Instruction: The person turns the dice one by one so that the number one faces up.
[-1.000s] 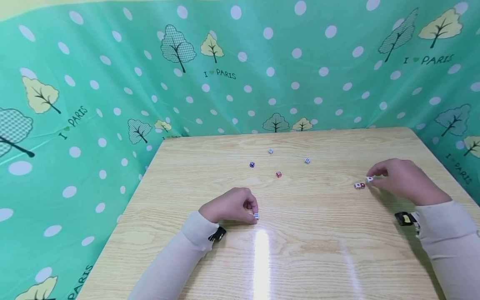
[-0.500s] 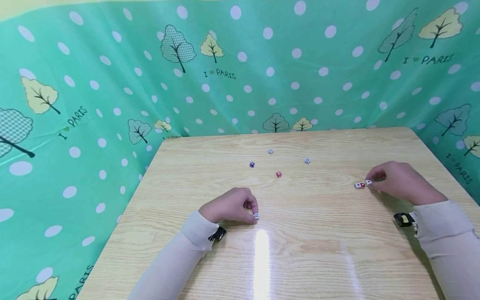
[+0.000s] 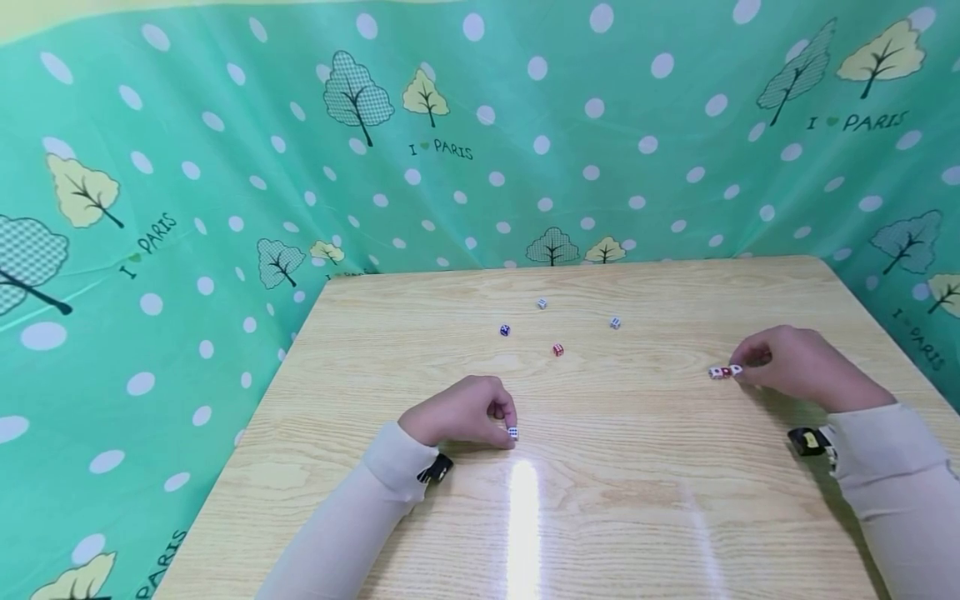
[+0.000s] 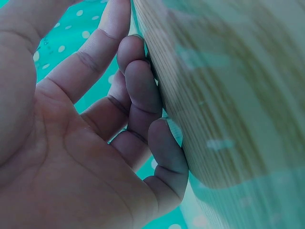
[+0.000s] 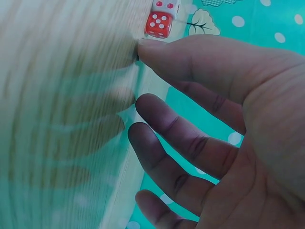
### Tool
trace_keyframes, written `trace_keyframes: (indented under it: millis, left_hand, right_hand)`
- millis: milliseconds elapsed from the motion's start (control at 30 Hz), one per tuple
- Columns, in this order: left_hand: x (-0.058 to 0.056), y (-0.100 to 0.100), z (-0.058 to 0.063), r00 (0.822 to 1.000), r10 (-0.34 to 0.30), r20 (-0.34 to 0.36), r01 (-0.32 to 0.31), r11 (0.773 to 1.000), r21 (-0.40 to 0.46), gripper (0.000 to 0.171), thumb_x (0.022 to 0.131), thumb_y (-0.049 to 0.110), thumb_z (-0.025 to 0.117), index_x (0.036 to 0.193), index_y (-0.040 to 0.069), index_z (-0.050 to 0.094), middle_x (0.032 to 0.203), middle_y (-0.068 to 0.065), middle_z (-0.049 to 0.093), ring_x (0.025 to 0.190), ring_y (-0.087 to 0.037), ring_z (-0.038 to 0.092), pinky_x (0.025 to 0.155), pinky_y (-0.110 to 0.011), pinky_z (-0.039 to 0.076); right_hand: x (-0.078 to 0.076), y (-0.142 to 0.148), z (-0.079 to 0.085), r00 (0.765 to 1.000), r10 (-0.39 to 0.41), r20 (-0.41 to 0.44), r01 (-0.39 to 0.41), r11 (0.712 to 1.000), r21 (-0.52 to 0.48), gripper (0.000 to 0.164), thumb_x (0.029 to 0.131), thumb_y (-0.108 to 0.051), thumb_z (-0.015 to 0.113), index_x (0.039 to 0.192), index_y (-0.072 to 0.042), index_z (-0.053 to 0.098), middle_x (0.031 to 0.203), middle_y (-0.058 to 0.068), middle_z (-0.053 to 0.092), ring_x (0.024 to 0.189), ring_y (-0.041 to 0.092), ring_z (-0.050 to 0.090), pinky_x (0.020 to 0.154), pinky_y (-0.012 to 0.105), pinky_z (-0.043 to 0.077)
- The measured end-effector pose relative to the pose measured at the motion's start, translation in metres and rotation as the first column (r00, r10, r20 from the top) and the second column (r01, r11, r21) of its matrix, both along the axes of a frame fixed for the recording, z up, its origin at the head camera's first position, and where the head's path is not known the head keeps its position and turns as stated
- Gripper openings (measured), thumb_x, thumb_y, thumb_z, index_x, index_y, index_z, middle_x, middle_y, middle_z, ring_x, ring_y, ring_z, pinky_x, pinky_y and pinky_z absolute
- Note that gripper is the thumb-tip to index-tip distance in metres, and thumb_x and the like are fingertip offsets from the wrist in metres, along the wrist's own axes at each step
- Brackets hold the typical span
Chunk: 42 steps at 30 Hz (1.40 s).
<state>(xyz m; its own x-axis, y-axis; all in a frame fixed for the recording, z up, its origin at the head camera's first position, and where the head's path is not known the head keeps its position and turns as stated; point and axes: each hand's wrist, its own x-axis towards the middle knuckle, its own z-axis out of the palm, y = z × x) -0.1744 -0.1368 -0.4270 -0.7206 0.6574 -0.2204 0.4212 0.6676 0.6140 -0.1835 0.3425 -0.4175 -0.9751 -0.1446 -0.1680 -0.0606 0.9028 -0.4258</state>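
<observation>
My left hand rests on the table and pinches a white die with blue pips between thumb and finger. In the left wrist view that die is hidden; several fingertips touch the wood. Over at the right, my right hand pinches another white die at the end of a short row. Beside it in the row are a red die and a white die. The right wrist view shows the red die just past my thumb, while the pinched die is hidden.
Scattered toward the back of the wooden table are a blue die, a red die and two white dice, one farther back and one to the right. A green dotted cloth hangs behind and along the sides.
My right hand has lowered the white die and moved it slightly left, up against the red die's end of the row. The left hand has stayed still with its die.
</observation>
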Motion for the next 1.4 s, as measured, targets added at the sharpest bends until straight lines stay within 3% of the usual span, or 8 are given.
trace_keyframes:
  millis: [933, 1233, 1400]
  left_hand:
    - [0.001, -0.002, 0.002, 1.000, -0.009, 0.012, 0.009, 1.000, 0.003, 0.019, 0.078, 0.022, 0.090, 0.076, 0.024, 0.071, 0.078, 0.009, 0.063, 0.079, -0.008, 0.053, 0.073, -0.024, 0.048]
    - [0.002, -0.003, 0.002, 1.000, -0.010, 0.013, 0.009, 1.000, 0.014, 0.019, 0.078, 0.022, 0.090, 0.077, 0.023, 0.071, 0.080, 0.008, 0.064, 0.080, -0.009, 0.054, 0.074, -0.024, 0.048]
    - [0.001, -0.002, 0.001, 1.000, -0.012, 0.010, 0.011, 1.000, 0.010, 0.019, 0.078, 0.022, 0.090, 0.076, 0.023, 0.071, 0.080, 0.009, 0.063, 0.080, -0.008, 0.053, 0.074, -0.024, 0.048]
  right_hand:
    - [0.001, -0.004, 0.000, 1.000, 0.012, 0.013, -0.012, 1.000, 0.006, 0.012, 0.084, -0.016, 0.081, 0.094, -0.010, 0.079, 0.094, 0.008, 0.073, 0.080, 0.023, 0.058, 0.064, 0.032, 0.046]
    - [0.004, -0.007, 0.006, 1.000, -0.002, 0.001, 0.002, 1.000, 0.023, 0.040, 0.081, -0.024, 0.087, 0.111, -0.001, 0.075, 0.111, 0.023, 0.070, 0.092, 0.032, 0.062, 0.073, 0.044, 0.055]
    - [0.007, -0.013, 0.011, 1.000, -0.008, -0.004, 0.008, 1.000, 0.024, 0.046, 0.082, -0.028, 0.087, 0.116, 0.000, 0.072, 0.116, 0.024, 0.069, 0.095, 0.033, 0.062, 0.075, 0.046, 0.055]
